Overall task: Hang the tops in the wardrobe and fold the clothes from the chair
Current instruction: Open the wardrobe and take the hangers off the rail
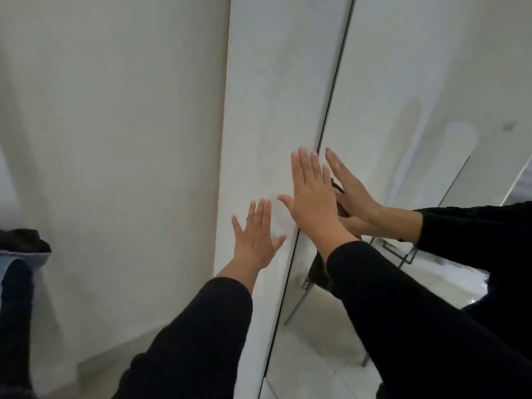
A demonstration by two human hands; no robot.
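A: Wardrobe door (pixel 259 110), white panel, runs 12 to 6 through centre frame. Mirror panel (pixel 403 82) just beside it at 3 o'clock.
B: Our hands?
A: Left hand (pixel 256 240) flat on the white panel, fingers straight and spread, holding nothing. Right hand (pixel 311 197) flat too, at the seam with the mirror.
B: Clothes?
A: Dark heap (pixel 23 240) at 9 o'clock, frame edge.

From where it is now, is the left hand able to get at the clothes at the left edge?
Probably not without stepping over: the left hand lies flat on the white panel, while the clothes sit far left, across a bare wall.
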